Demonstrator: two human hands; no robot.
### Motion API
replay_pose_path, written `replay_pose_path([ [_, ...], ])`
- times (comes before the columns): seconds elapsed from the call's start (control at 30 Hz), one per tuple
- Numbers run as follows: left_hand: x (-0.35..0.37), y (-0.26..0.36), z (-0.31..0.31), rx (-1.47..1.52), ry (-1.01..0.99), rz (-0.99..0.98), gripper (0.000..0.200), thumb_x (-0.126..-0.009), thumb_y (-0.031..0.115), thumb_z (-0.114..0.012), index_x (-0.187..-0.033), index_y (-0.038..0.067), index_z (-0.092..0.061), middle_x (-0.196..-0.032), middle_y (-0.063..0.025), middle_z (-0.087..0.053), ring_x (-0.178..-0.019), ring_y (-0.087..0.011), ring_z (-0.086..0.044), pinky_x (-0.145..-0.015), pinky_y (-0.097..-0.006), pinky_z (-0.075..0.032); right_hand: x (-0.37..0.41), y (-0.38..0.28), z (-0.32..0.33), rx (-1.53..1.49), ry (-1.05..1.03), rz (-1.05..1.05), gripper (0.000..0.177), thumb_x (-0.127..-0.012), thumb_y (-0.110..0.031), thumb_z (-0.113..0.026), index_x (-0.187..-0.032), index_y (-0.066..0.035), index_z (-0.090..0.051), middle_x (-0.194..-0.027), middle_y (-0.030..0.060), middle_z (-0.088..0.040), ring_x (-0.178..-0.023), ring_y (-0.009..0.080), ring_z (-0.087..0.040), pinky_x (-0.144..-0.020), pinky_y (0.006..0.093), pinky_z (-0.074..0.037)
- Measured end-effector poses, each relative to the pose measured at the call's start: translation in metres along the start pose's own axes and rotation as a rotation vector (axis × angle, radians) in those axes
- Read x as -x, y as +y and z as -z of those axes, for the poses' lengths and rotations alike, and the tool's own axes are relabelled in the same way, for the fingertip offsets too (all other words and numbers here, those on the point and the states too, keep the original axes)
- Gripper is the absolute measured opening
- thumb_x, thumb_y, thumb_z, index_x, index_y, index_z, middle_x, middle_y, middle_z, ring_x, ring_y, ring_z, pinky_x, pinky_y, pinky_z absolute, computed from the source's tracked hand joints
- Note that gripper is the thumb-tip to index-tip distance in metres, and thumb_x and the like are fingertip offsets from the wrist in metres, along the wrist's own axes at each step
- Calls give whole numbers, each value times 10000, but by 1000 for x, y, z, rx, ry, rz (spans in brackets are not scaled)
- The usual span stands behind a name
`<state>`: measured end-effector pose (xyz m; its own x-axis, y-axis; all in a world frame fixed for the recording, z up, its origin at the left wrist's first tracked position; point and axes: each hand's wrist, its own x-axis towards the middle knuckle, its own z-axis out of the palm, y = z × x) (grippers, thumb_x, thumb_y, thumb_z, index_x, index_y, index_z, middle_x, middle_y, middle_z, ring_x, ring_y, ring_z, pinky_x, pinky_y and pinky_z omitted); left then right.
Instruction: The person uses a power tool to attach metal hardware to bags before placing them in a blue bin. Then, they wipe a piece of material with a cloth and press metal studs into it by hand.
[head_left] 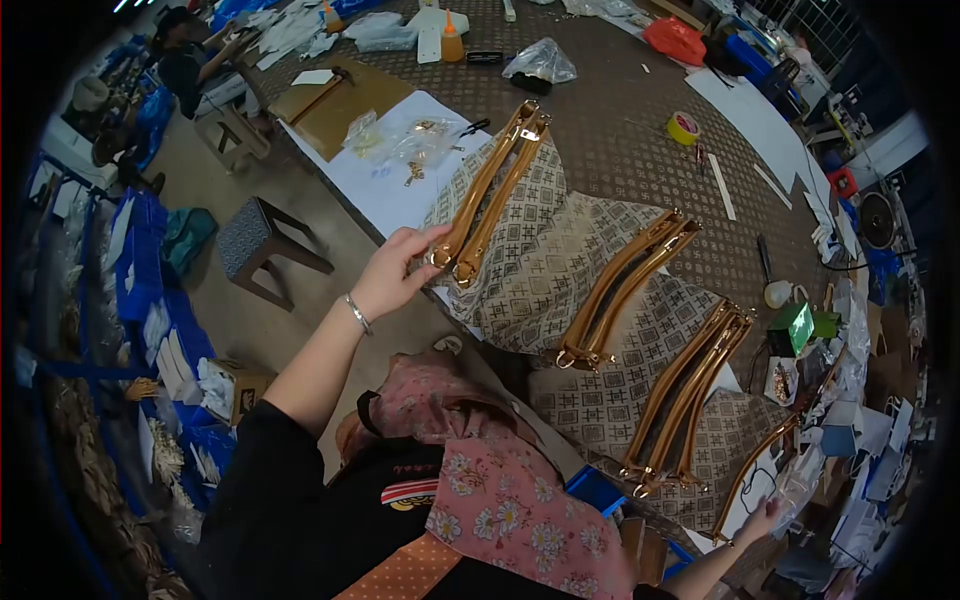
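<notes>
Tan-trimmed bag (pixel 540 190): placed leftmost in an overlapping row on the brown table (pixel 615 135).
Left hand (pixel 400 266): pinched around the near end of the trim (pixel 487 185).
Right hand (pixel 762 520): seen beside the row's right end; whether anything is grasped cannot be told.
Three other bags (pixel 672 308): lined up rightward.
Yellow tape roll (pixel 683 128): seen beyond.

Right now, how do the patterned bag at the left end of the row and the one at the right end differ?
The left-end bag shows two tan strips side by side; the right-end bag shows only one in view. The left hand touches the left-end bag's trim; the right hand is near the right-end bag, contact unclear. Both have brownish patterned fabric with tan edging.
</notes>
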<state>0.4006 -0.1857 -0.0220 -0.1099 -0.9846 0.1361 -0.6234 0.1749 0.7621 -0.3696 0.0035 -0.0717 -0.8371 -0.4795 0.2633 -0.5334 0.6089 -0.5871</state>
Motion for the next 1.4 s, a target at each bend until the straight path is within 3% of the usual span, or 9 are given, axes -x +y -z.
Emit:
replay_pose_path([
  [0.13,-15,-6,11,0,-152,-18,575,-724,38,-612,-1253,179,-435,-879,-87,-483,-780,-226,-483,-715,-295,-425,34,-105,63,-93,219,164,324,-854,-177,-553,-1128,-9,-510,-1055,126,-564,-913,180,-537,-808,300,-423],
  [0.23,-27,-15,16,-65,-223,-130,543,-700,45,-624,-1205,170,-469,-854,-82,-489,-814,-244,-495,-722,-307,-429,134,-275,52,-458,206,289,316,-866,-160,-543,-1134,-3,-490,-1073,115,-544,-953,172,-523,-809,278,-422],
  [0.3,-34,-20,19,75,-257,-157,481,-672,65,-649,-1124,157,-514,-854,-77,-493,-844,-255,-498,-746,-323,-423,178,-320,43,-413,-5,707,299,-880,-142,-520,-1136,4,-474,-1084,104,-526,-972,170,-510,-812,272,-420],
  [0.4,-43,-36,21,65,-292,-237,439,-634,86,-681,-1047,146,-542,-889,-64,-494,-894,-263,-497,-783,-341,-409,281,-420,-1,-619,-401,990,297,-789,-65,-578,-1060,22,-495,-1043,111,-530,-966,230,-509,-824,315,-420],
  [0.53,-51,-58,20,149,-264,-349,430,-604,95,-697,-1006,155,-558,-959,-56,-497,-975,-265,-486,-840,-362,-381,365,-522,-64,-491,-941,1142,394,-695,-81,-646,-1054,15,-516,-1049,158,-500,-921,303,-535,-762,347,-463],
  [0.6,-56,-63,25,169,-155,-449,386,-595,94,-693,-952,156,-560,-1003,-52,-495,-1087,-273,-452,-874,-376,-358,396,-553,-99,-404,-1030,1123,422,-692,-89,-656,-1079,3,-512,-1068,164,-488,-921,311,-536,-759,342,-465],
  [0.83,-67,-99,32,361,-229,-505,279,-600,76,-672,-837,109,-529,-1000,-50,-490,-1166,-286,-415,-896,-389,-355,434,-560,-162,-308,-1074,934,270,-728,-25,-626,-986,-5,-550,-929,141,-540,-775,254,-570,-672,303,-468],
  [1.07,-73,-107,21,627,-294,-514,200,-613,36,-642,-769,78,-525,-891,-49,-497,-1081,-296,-457,-853,-378,-416,431,-573,-158,-171,-1030,639,139,-722,-14,-632,-859,-27,-611,-829,107,-558,-702,208,-564,-629,267,-449],
  [1.4,-91,-96,22,617,-374,-477,147,-610,65,-627,-716,96,-530,-801,-38,-492,-878,-249,-494,-783,-363,-399,405,-588,-167,-70,-1303,301,151,-676,47,-616,-806,-23,-642,-703,76,-533,-631,140,-546,-560,221,-415],
])
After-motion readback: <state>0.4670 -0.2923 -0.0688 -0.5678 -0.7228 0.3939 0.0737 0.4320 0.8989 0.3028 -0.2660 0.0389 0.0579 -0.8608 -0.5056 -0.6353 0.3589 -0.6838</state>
